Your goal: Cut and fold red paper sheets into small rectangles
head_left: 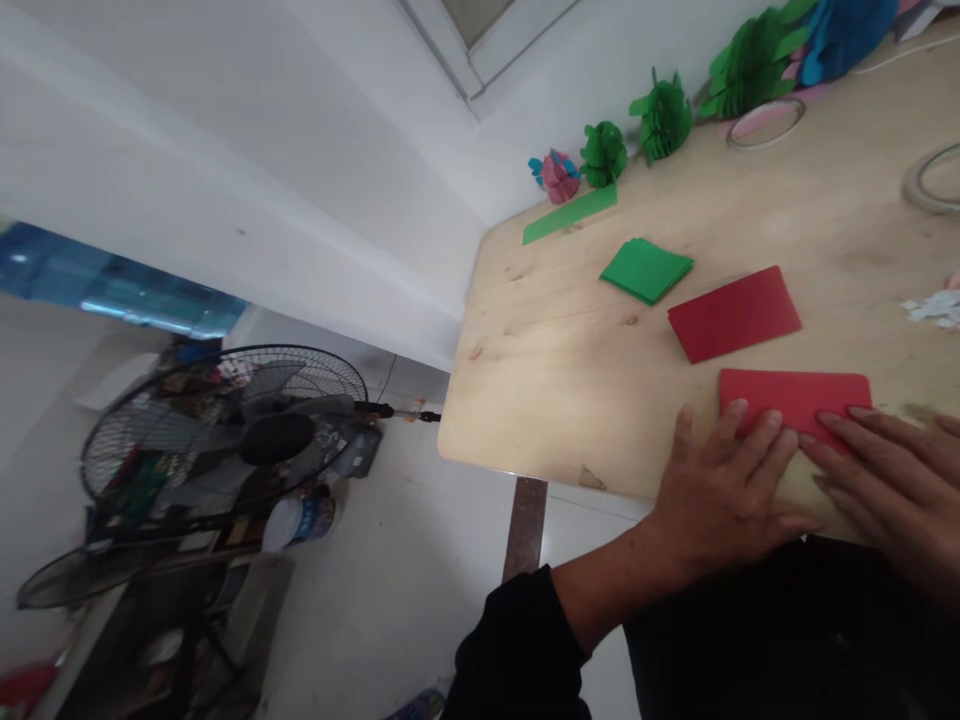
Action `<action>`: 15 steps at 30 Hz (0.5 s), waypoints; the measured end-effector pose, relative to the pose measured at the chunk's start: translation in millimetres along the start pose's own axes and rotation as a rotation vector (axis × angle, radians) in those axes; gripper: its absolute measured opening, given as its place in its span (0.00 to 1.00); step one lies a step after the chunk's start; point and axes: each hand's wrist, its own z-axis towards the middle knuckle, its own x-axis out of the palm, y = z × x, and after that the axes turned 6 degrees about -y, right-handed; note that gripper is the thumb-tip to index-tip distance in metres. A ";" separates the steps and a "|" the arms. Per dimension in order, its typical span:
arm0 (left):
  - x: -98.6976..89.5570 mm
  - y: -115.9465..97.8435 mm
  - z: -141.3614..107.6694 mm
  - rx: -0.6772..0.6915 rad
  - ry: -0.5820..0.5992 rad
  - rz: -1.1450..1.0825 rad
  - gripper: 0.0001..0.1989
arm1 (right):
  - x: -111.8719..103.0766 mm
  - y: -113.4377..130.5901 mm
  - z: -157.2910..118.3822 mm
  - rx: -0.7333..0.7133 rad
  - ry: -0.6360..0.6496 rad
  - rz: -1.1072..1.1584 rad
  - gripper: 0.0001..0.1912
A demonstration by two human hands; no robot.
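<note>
Since the table (540, 340) bears shaped figures along the wall and flat paper nearer the person, the work looks partly done. The left hand (716, 490) lies palm down at the near edge, fingers spread and straight; some fingertips press on the red sheet, while the outermost finger rests beside it on the wood. The right hand (892, 480) lies flat too, fingers stretched out over the sheet's near right corner. Neither hand grips anything.

Against the wall, the blue figure (844, 40), three green figures (754, 65) and the pink figure (559, 178) stand with fanned layers, and they seem complete. The red sheet (795, 393) lies directly under the fingertips, flat and unfanned, so its shaping appears to remain; whether it is folded I cannot tell. Just beyond it, the dark red stack (735, 314) lies untouched, and near that the green stack (646, 270) shows several loose layers, also apparently unworked. A green strip (570, 215) lies by the small figures. Two tape rolls (915, 190) sit farther right, and smallest of all are the white scraps (937, 308), likely leftovers from cutting.
</note>
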 end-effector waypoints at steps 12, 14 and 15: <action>-17.0 12.2 -8.7 0.037 0.040 0.273 0.31 | 0.6 -5.7 -12.4 0.047 0.077 0.062 0.32; -18.5 15.6 -13.3 0.090 0.024 0.441 0.31 | -5.3 0.0 -9.7 0.181 0.114 0.121 0.30; -18.7 16.9 -15.3 0.113 0.013 0.520 0.32 | -8.6 1.9 -8.9 0.241 0.134 0.145 0.31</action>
